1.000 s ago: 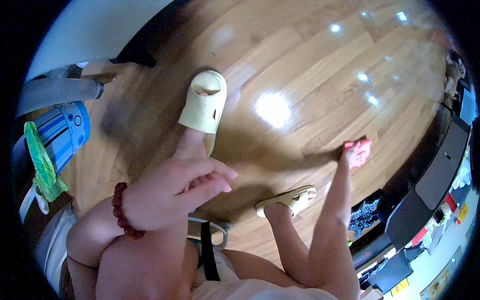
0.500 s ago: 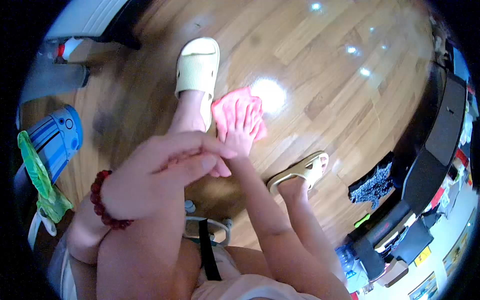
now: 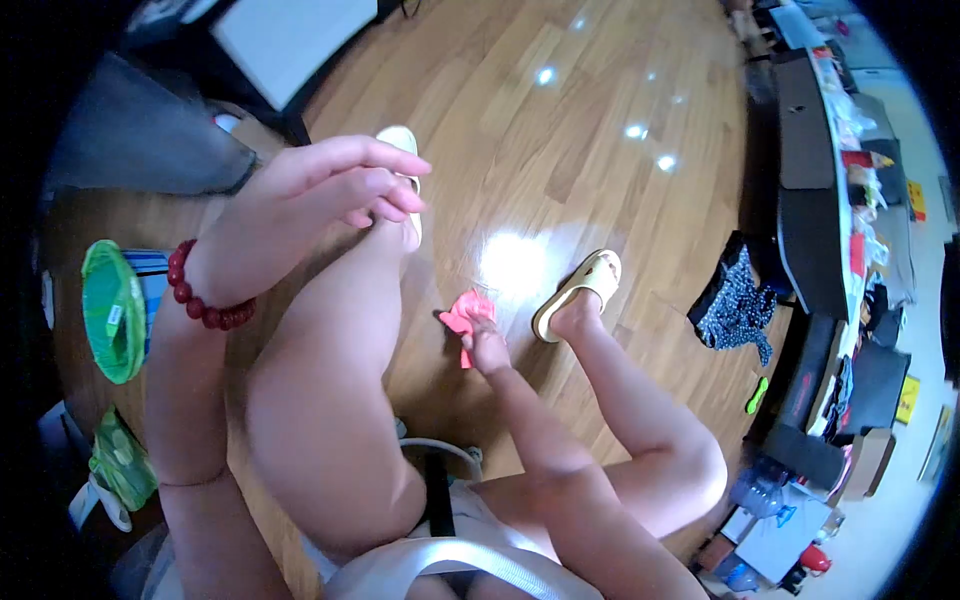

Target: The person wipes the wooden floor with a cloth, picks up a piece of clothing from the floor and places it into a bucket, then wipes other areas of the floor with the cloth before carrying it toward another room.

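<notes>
My right hand grips a bunched pink cloth low over the wooden floor, between my feet. Whether the cloth touches the floor is hard to tell. On the left, my left hand hangs in the air above my left knee, fingers bent loosely and slightly apart, with nothing in it. Red beads circle that wrist. A pale yellow slipper is on my right foot; the other slipper is partly hidden behind my left hand.
A blue striped bin with a green bag stands at left. Dark spotted fabric and a green object lie on the floor at right, near a dark cabinet. Bottles stand at lower right.
The pink cloth went from far right to beside my left foot, spread under my right hand, and is now bunched nearer me. My left hand has risen and the view has turned.
</notes>
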